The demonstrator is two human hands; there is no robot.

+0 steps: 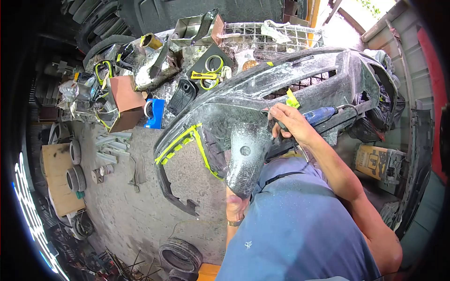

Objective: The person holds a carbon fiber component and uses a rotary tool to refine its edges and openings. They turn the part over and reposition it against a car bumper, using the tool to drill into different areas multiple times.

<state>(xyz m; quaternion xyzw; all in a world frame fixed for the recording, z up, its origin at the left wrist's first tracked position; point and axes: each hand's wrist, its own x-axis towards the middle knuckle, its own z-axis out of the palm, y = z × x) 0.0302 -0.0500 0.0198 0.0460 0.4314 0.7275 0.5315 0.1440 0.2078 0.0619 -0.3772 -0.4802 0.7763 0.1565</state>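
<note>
Head view shows a dusty black bumper point(300, 77) laid slantwise over the near side of a cluttered worktop point(190, 54), its left end hanging past the edge above the concrete floor point(117, 187); yellow-green tape point(202, 149) is stuck around the opening at that end. Near the bumper's middle, a dark grip point(282, 125) is pinched between the thumb and fingers of the right hand point(289, 122); a blue corded tool point(319, 115) is seen just beside this hand, though whether the two are joined cannot be told. A white-dusted curved piece point(245, 157) slopes down from the bumper toward the person's shirt point(300, 225); its lower end is touched by the left hand point(236, 206), whose fingers are partly hidden, so their closure cannot be told. Behind the bumper, a yellow cutter point(204, 76) and tape rolls point(213, 63) are gathered; a blue dispenser point(153, 113) is placed at the worktop's near left, beside an open cardboard box point(126, 104); a wire rack point(300, 38) is set along the far right edge.
</note>
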